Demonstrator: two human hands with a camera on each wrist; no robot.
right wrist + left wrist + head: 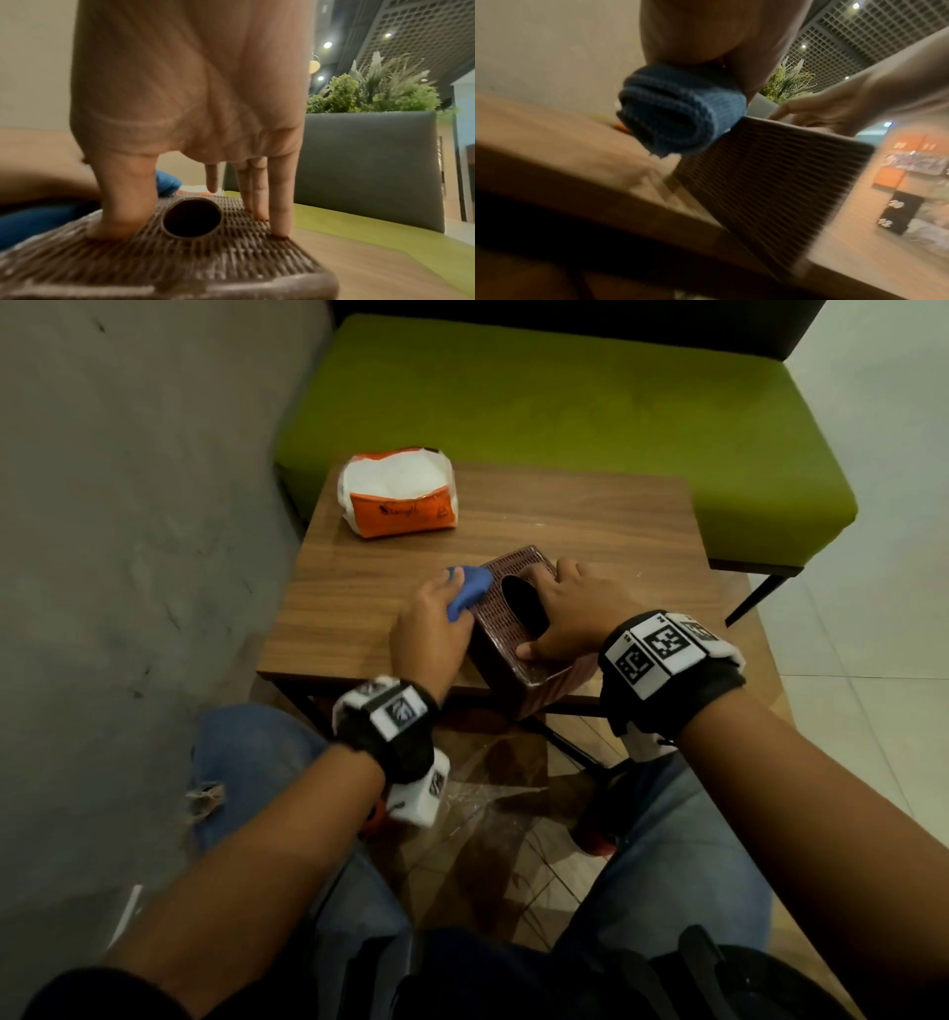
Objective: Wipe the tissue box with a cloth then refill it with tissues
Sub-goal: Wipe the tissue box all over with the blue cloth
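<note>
A brown woven tissue box [506, 618] with an oval opening in its top stands at the near edge of the wooden table [590, 526]. My left hand [431, 624] grips a bunched blue cloth [470, 593] against the box's left side; in the left wrist view the cloth [680, 115] meets the ribbed box wall [770, 182]. My right hand [570, 608] rests flat on the box top [205, 253], thumb [123, 203] left of the opening and fingers [280, 199] right of it. An opened orange and white tissue pack [398, 492] lies at the table's far left corner.
A grey wall [128, 531] runs along the left of the table. A green bench seat [565, 403] stands behind it. Black table legs and a tiled floor [847, 660] show at the right. My knees in jeans sit under the table's near edge.
</note>
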